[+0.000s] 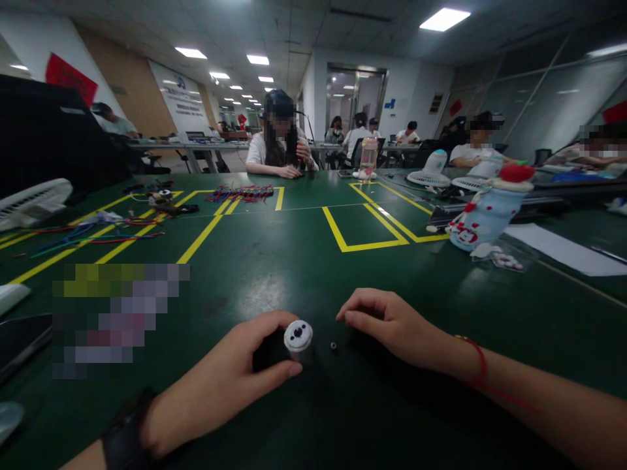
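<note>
The left hand [223,385] pinches the small, rigid, likely light motor [296,339] by its body; the right hand [392,323] rests loosely curled, empty.

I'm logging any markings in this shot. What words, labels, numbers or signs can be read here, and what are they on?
No text can be read.
White wall banner: dark lines of print, too small and blurred.
Red wall poster: no legible characters.
Blue door sign: only a shape.
White cap part in the left hand: no marking visible.
</note>
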The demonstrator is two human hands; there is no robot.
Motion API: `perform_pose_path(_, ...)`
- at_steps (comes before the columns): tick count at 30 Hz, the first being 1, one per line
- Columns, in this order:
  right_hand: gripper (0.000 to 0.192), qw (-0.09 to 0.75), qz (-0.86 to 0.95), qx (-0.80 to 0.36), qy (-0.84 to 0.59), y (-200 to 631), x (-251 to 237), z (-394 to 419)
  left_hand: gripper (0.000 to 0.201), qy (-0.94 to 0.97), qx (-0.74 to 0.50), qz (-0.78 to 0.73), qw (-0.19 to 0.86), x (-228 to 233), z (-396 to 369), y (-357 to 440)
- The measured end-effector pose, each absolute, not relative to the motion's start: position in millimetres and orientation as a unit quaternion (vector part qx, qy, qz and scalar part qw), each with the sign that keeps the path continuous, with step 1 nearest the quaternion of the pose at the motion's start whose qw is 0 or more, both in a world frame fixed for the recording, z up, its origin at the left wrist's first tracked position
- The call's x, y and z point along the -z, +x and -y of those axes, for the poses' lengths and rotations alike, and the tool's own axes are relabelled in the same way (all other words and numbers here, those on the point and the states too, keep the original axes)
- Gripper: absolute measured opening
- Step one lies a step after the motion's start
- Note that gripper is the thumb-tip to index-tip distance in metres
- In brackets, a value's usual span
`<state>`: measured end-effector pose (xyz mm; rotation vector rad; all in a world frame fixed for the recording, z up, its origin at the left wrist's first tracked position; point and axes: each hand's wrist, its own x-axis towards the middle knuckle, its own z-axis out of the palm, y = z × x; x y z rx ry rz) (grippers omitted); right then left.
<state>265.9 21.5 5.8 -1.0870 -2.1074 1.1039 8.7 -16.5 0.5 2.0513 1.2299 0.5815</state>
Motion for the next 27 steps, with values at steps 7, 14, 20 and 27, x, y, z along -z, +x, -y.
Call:
perform_pose_path(7, 0.022, 0.221, 0.842, -0.329, -0.366, 265.1, -5.1, -18.2, 0.032, 0.788, -0.224, -0.471, 0.329, 2.3, 15.4, 8.3)
perform_pose_path(14, 0.015, 0.21, 0.874, -0.275, -0.341, 258.3, -2.4, -11.9, 0.029, 0.784, -0.223, -0.473, 0.336, 0.2, 15.0, 9.9)
perform_pose_path(20, 0.012, 0.321, 0.83, -0.319, -0.327, 239.4, -24.4, -14.2, 0.03, 0.788, -0.227, -0.454, 0.348, -1.2, 14.2, 11.0)
perform_pose_path(27, 0.013, 0.271, 0.87, -0.266, -0.315, 218.9, -39.8, -12.4, 0.034, 0.787, -0.233, -0.458, 0.34, 5.4, 14.2, 8.6)
